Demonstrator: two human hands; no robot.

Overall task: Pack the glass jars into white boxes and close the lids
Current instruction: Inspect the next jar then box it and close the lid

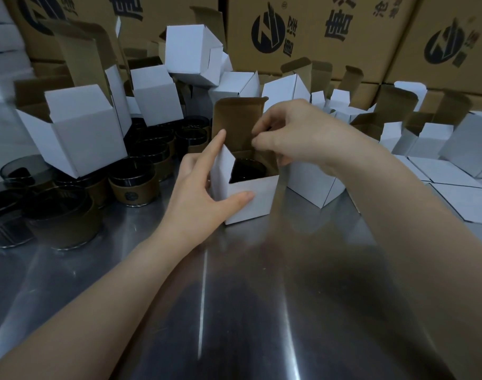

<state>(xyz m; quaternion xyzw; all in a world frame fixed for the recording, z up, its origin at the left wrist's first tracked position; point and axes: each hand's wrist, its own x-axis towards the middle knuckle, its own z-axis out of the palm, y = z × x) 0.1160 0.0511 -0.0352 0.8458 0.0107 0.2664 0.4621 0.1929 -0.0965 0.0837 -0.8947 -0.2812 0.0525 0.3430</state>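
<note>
**Jar in, flaps next**

Glass jar (248, 169) sits inside the white box (252, 200) mid-table (234, 297), lid (235, 119) upright & open (closing step, not done yet). L hand (198, 187) braces the box: index straight along left flap (223, 161), thumb flat on front, spread apart; other fingers hidden. R hand (294, 133) curls fingertips, pinching right side flap (265, 154). Next, I reckon: fold both flaps in, then tuck lid w/o crushing. Spare jars (130, 182) wait at left
</note>
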